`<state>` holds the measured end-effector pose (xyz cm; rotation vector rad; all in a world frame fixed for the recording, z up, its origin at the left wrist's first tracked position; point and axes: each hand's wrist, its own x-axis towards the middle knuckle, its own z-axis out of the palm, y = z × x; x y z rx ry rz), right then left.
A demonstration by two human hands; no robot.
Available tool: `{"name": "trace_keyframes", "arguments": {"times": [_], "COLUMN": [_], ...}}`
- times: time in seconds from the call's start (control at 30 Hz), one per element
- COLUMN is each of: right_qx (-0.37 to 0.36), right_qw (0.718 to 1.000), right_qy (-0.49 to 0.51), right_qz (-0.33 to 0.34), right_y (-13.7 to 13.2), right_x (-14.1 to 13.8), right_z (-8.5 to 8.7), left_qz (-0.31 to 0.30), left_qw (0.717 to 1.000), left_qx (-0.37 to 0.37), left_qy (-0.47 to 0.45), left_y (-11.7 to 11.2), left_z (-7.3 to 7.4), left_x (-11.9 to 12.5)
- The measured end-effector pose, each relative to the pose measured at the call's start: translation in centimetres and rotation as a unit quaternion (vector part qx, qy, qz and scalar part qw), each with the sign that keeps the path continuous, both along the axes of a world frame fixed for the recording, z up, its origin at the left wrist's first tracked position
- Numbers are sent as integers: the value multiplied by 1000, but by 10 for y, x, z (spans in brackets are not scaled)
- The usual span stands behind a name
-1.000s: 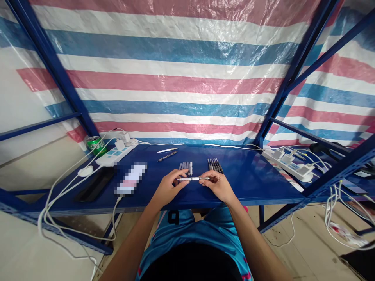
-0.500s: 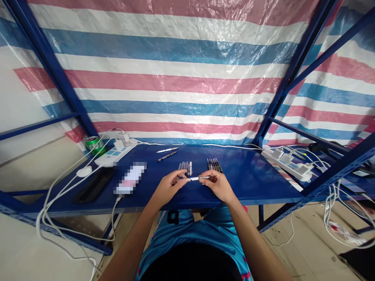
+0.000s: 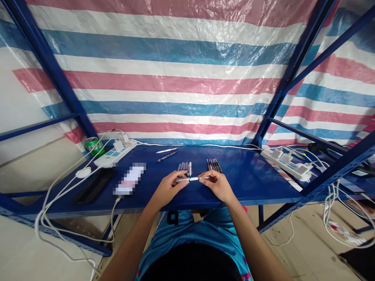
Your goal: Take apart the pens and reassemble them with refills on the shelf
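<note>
A white-and-dark pen (image 3: 193, 178) lies level between my two hands, above the front part of the blue table. My left hand (image 3: 170, 186) is closed with thumb and fingers at the pen's left end, where a thin grey length shows along the fingers. At the other end, my right hand (image 3: 218, 185) pinches the pen. Just beyond my left fingers is a row of short grey pieces that look like pen caps (image 3: 183, 166), with a white one (image 3: 190, 168) at its right. Several dark pen barrels (image 3: 214, 165) lie side by side beyond my right hand.
Farther back lie a white pen (image 3: 166, 150) and a dark pen (image 3: 166, 157). To the left are a phone (image 3: 130, 179) on a cable, a black flat object (image 3: 95, 185), a power strip (image 3: 114, 154) and a green can (image 3: 94, 146). Another power strip (image 3: 288, 164) stands right.
The left fingers have shifted slightly on the pen, and more of its thin left end shows now. My right hand keeps its hold in nearly the same place.
</note>
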<state>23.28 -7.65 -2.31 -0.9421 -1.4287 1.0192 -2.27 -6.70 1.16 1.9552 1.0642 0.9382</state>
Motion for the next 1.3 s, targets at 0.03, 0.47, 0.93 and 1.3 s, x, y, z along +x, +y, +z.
{"name": "trace_keyframes", "arguments": {"times": [0.03, 0.47, 0.93, 1.3], "right_qx": [-2, -6, -28, -22], "right_qw": [1000, 998, 971, 974], "right_qy": [-4, 55, 209, 198], "right_qz": [-3, -16, -117, -110], "right_y": [0, 1, 8, 7], "right_x": [1, 1, 9, 8], "right_z": [0, -1, -6, -5], "left_qz": [-7, 95, 220, 275], "left_qw": [1000, 995, 961, 952], "left_qx": [16, 27, -2, 77], "left_qy": [4, 18, -168, 113], "left_y": [0, 0, 19, 53], "left_z": [0, -1, -21, -5], "left_x": [0, -4, -15, -17]}}
